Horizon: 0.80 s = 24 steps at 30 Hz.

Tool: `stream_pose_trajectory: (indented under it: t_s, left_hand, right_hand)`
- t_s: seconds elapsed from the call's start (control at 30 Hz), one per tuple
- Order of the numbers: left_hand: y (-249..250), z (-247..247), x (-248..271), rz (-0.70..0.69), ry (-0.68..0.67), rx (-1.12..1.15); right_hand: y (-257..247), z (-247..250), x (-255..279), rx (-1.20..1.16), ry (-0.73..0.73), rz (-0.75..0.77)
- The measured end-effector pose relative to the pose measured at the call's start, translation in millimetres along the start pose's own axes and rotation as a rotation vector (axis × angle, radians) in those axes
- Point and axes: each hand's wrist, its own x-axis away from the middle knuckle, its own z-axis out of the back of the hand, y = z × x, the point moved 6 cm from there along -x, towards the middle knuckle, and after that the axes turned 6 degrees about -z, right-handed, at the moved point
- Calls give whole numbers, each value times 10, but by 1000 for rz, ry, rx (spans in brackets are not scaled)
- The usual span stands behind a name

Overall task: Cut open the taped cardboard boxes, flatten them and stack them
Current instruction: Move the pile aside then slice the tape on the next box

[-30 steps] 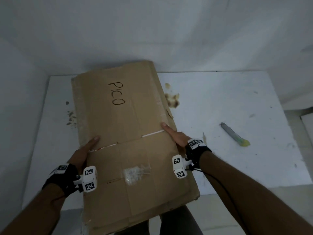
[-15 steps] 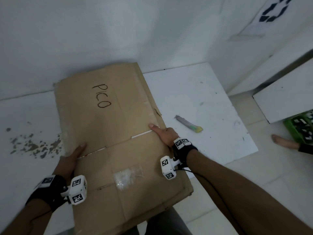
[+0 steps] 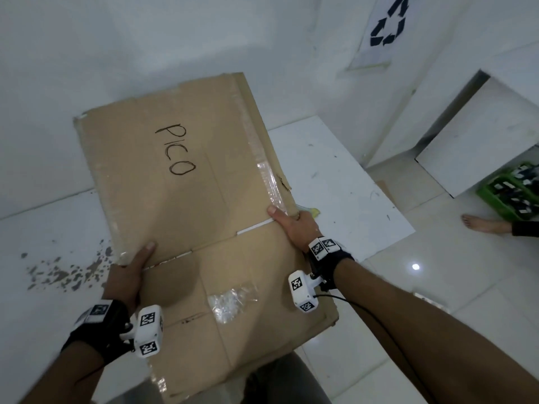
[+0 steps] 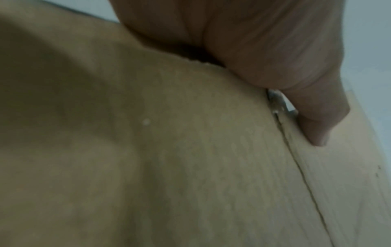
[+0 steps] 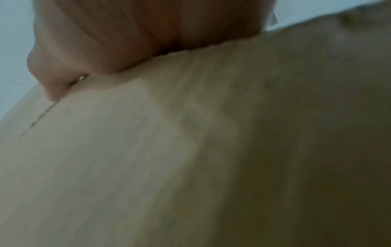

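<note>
A flattened brown cardboard box marked "PICO" is held up off the white table, tilted toward the wall. My left hand grips its left edge with the thumb on top. On the right edge my right hand grips it the same way, thumb lying along a white slit. A patch of crumpled clear tape sticks to the near half. Both wrist views show cardboard close up with a thumb pressed on it. The yellow-tipped cutter peeks out behind the box's right edge.
Brown crumbs dirty the table at the left. A wall panel with a recycling sign stands at the right rear. On the tiled floor at the right sit a green crate and another person's bare foot.
The flattened box has come up off the table and swung right, still held by both hands. The view turned right, revealing the floor, crate and foot; the cutter is now mostly hidden by the box.
</note>
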Motion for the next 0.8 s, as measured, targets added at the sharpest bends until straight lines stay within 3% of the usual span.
stream_pose_trajectory:
  t_s: [0.27, 0.43, 0.6, 0.8]
  left_hand:
    - [1, -59, 587, -71, -5, -24]
    - [142, -393, 941, -75, -35, -29]
    - [195, -1029, 1069, -51, -51, 3]
    - [285, -2378, 1108, 24, -168, 63]
  right_hand:
    - [293, 547, 568, -70, 34, 44]
    - [374, 1035, 727, -70, 67, 36]
    - [397, 1645, 517, -49, 68, 46]
    - [538, 2717, -263, -2, 69, 11]
